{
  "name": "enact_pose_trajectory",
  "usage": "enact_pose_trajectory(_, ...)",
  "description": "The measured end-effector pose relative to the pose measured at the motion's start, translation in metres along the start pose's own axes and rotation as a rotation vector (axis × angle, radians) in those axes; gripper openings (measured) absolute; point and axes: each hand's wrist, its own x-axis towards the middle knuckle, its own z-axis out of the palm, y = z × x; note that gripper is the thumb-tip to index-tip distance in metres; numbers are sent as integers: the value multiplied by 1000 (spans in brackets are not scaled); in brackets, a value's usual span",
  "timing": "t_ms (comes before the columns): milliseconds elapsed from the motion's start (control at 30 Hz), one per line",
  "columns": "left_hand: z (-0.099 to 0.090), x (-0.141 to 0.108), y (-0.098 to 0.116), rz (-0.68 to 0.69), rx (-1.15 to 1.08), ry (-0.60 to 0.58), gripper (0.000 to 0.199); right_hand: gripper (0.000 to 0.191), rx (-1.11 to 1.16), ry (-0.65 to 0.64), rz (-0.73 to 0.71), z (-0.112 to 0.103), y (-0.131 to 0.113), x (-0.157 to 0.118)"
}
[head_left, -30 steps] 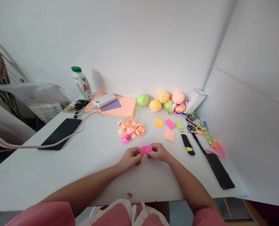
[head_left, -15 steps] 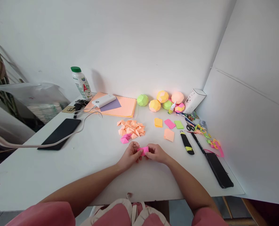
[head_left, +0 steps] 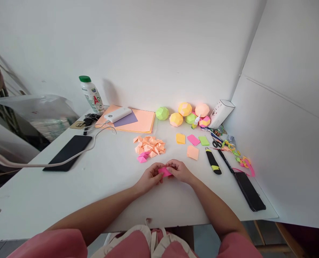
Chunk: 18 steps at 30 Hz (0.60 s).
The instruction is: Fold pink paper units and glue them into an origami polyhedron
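Note:
A small folded piece of pink paper [head_left: 164, 172] is held between both hands near the middle of the desk. My left hand [head_left: 150, 178] pinches its left side, thumb on top. My right hand [head_left: 179, 171] grips the right side, with its thumb and fingertips on the upper right corner. Just beyond the hands lies a heap of folded peach paper pieces [head_left: 150, 146], with folded pink pieces [head_left: 142, 157] at its near edge. Flat paper stacks in peach [head_left: 192, 152], orange [head_left: 180, 138], pink [head_left: 193, 139] and green [head_left: 203, 140] lie to the right.
Faceted paper balls [head_left: 176, 119] stand along the wall. At right are a cutter [head_left: 213, 162], scissors [head_left: 216, 143], a black case [head_left: 249, 191] and paper scraps. At left are a tablet [head_left: 68, 153], a bottle [head_left: 92, 95] and a power bank [head_left: 118, 115] with a cable across the desk.
My right hand has shifted slightly up and left, its fingers now over the paper's upper right corner. The pink paper has tilted in my hands. The whole view has shifted slightly.

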Motion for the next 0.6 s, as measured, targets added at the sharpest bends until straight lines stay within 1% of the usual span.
enact_pose_trajectory(133, 0, 0, 0, -2, 28, -5, 38, 22, -5, 0, 4, -1, 2, 0)
enact_pose_trajectory(267, -1, 1, -2, -2, 28, -9, 40, 27, -58, -36, 18, -2, 2, -1)
enact_pose_trajectory(400, -2, 1, -5, 17, -3, -17, 42, 27, -65, -53, 24, -2, -1, -1)
enact_pose_trajectory(600, -1, 1, -4, -7, 0, 0, 45, 27, -67, -41, 32, -1, -3, -2)
